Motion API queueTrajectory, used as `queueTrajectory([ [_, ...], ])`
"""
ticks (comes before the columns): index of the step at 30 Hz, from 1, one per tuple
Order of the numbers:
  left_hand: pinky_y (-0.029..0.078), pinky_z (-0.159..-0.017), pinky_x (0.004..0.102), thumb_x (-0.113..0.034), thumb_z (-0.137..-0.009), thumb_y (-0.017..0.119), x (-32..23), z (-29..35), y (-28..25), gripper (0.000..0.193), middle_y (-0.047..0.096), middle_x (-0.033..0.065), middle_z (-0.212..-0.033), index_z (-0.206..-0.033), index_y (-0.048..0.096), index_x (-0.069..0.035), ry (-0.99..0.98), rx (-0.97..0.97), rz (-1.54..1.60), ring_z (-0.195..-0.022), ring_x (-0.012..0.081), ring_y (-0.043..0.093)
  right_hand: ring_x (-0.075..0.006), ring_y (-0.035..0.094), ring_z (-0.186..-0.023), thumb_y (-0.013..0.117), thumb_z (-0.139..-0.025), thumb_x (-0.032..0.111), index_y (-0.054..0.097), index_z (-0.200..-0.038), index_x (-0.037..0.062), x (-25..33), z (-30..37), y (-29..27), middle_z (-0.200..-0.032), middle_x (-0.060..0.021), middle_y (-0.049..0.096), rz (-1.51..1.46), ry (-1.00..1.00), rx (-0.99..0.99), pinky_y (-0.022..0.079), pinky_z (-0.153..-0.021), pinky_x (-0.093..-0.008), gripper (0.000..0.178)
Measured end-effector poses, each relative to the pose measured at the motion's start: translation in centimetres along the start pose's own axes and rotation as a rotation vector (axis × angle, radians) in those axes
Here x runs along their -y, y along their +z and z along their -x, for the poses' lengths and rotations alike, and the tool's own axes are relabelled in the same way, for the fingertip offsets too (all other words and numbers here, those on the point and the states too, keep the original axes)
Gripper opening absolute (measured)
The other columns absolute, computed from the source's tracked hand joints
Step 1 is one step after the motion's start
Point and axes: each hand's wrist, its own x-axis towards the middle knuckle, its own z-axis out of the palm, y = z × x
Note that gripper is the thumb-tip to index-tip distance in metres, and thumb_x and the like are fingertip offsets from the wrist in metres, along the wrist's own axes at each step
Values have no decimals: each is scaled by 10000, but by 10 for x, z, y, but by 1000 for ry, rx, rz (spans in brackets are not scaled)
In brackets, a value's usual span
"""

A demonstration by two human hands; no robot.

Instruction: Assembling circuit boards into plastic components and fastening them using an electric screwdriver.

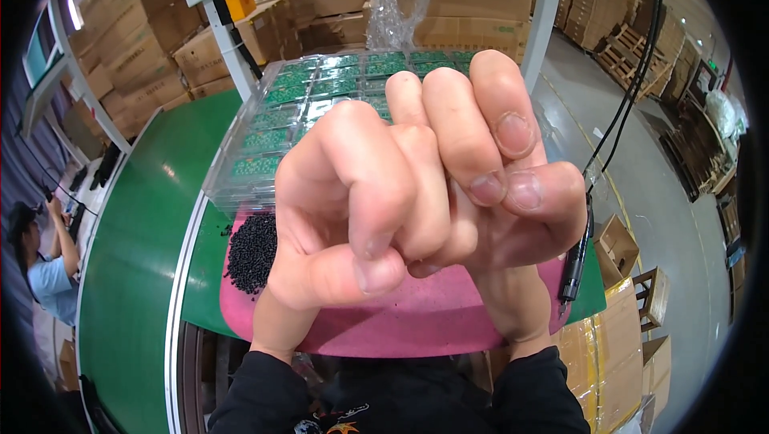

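Currently we hold both hands raised close to the camera, well above the pink mat (416, 318). Our left hand (352, 209) is curled shut, thumb pressed across under the fingers; our right hand (497, 185) is closed against it, fingertips pinched together. Whether anything small sits inside either grip we cannot tell: the fingers hide it.

A heap of black pellets (252, 251) lies on the left part of the mat, partly behind the left hand. Just behind it stands a clear tray (240, 181) of green boards (336, 73), reaching away along the green belt (152, 218). A black driver (575, 262) hangs on its cable at the right, near the right wrist.

Risks, as we judge them:
- The hands block most of our view of the mat and tray; lowering them blind could scatter the pellets.
- If a pellet is pinched between the fingers, a loosened grip at this height would likely bounce it off the mat, onto the belt or the floor.
- The right forearm moves close to the hanging driver; a sideways swing could knock it toward the tray.

A second person (44, 262) works far left, well apart.
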Motion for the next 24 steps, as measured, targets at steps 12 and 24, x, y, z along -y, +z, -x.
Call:
queueTrajectory([
  [12, 363, -490, 224, -55, -838, 534, -8, 3, -3, 153, 497, 29, -741, -870, 400, -122, -121, -31, 21, -539, 125, 444, -148, 465, -670, 471, -748, 70, 455, -965, 33, -3, 1, 8, -835, -89, 503, 13, -43, -50, 434, -682, -333, 221],
  [24, 368, -508, 221, -72, -813, 539, -3, 6, -11, 153, 490, 42, -745, -880, 407, -109, -59, 46, 59, -527, 122, 401, -120, 396, -653, 547, -771, 110, 406, -1109, 90, 1, 1, 25, -701, 12, 411, 135, 32, -227, 398, -649, -316, 367],
])
